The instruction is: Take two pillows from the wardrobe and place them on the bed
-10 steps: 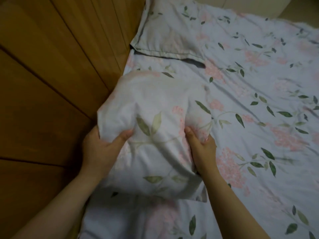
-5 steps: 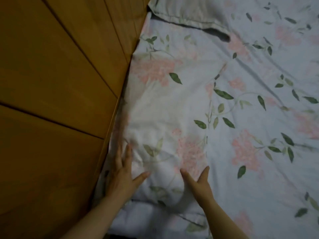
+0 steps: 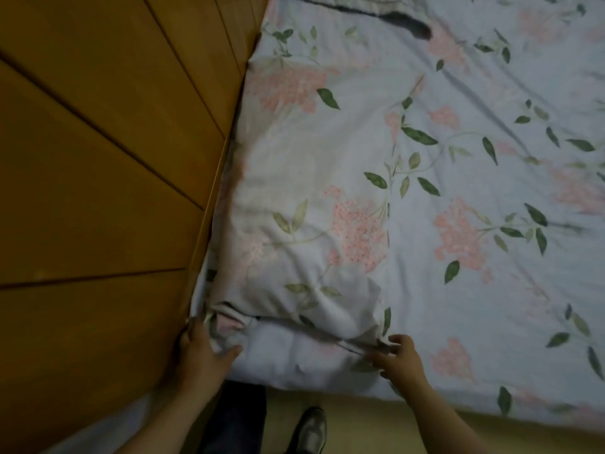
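A floral pillow (image 3: 304, 198) lies flat on the bed (image 3: 491, 126), pressed against the wooden headboard (image 3: 114, 142). A second pillow (image 3: 353, 0) shows only its lower edge at the top of the view. My left hand (image 3: 199, 358) rests at the near left corner of the pillow, fingers spread beside the headboard. My right hand (image 3: 399, 355) hovers at the near right corner, fingers apart, touching the pillowcase edge. Neither hand grips anything.
The bedsheet carries the same pink flowers and green leaves as the pillows. The bed's near edge (image 3: 327, 385) drops to a tan floor (image 3: 376, 421). My dark trouser leg (image 3: 235, 417) and a dark shoe (image 3: 311, 430) stand below the edge.
The pillow, held up in both hands a second ago, now lies flat by the headboard. Both hands let go and slid back to its near corners. The view tilted down.
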